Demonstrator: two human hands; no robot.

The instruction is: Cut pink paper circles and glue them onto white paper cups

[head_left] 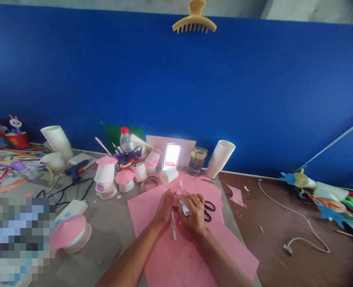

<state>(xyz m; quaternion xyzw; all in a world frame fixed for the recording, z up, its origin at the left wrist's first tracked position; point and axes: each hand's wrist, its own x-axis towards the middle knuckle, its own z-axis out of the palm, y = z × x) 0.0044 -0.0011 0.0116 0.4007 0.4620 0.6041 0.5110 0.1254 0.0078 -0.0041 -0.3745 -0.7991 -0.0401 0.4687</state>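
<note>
My right hand (193,211) is closed around a thick white marker (184,208), its end sticking out toward me. My left hand (163,207) is pinched on a small piece of pink paper (175,198), close to my right fingertips; much of the piece is hidden by the fingers. Both hands are over large pink paper sheets (170,263). Between my wrists lies a slim white pen (173,227). A small white cap (180,183) rests just beyond the fingers. Black-handled scissors (209,211) lie to the right of my right hand, their blades hidden.
Behind the sheets stand a lit phone (171,155), a glass jar (197,161) and stacked paper cups (221,157). Pink-topped cup models (105,171) and a glue gun (77,169) are at left. A white cable (296,211) crosses the brown surface at right.
</note>
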